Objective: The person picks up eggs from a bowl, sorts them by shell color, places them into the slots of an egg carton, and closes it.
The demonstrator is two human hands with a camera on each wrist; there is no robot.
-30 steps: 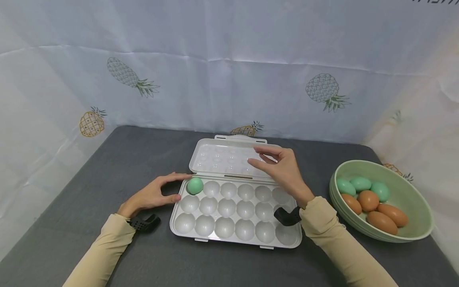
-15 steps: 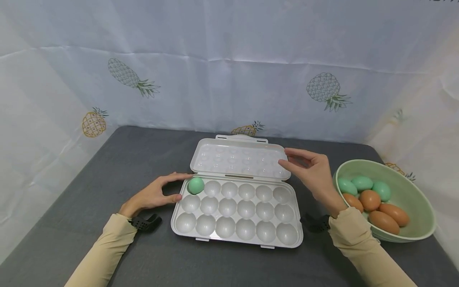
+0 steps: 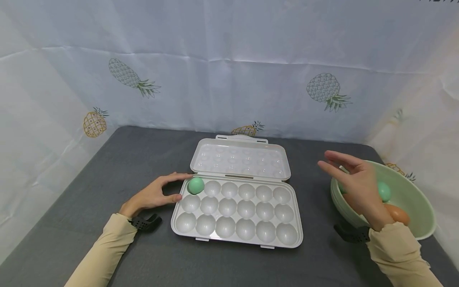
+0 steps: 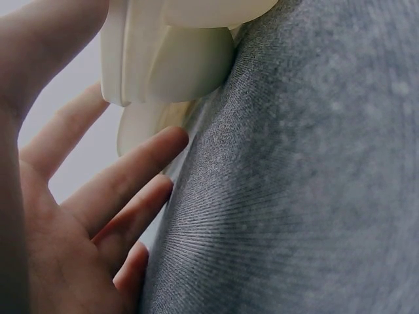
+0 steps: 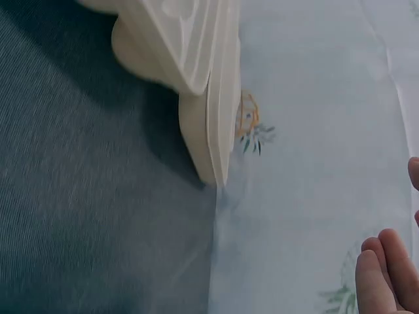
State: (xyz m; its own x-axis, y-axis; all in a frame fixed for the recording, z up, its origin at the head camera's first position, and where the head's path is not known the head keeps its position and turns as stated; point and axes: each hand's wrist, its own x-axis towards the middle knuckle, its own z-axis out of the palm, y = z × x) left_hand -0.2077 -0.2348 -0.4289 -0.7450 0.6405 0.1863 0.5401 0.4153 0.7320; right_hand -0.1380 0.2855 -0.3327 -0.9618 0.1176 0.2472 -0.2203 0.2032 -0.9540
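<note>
Right hand (image 3: 358, 181) now off the tray (image 3: 236, 217), swung rightward from above the open lid (image 3: 239, 158) to hover at the near rim of the bowl (image 3: 412, 203). Fingers loose and spread, holding nothing. Beneath and behind it, a green egg (image 3: 384, 191) and a brown egg (image 3: 397, 214) showing in the bowl; others hidden by the hand.

Left hand (image 3: 154, 195) unmoved on the tabletop (image 3: 107, 179), relaxed, thumb and forefinger resting against the tray's left edge, bracing without gripping.

One green egg (image 3: 195, 185) seated in the far-left cup of the back row; every other cup bare.

Judged from this: one egg placed, reach for another begun, nothing picked up yet, filling barely started.
</note>
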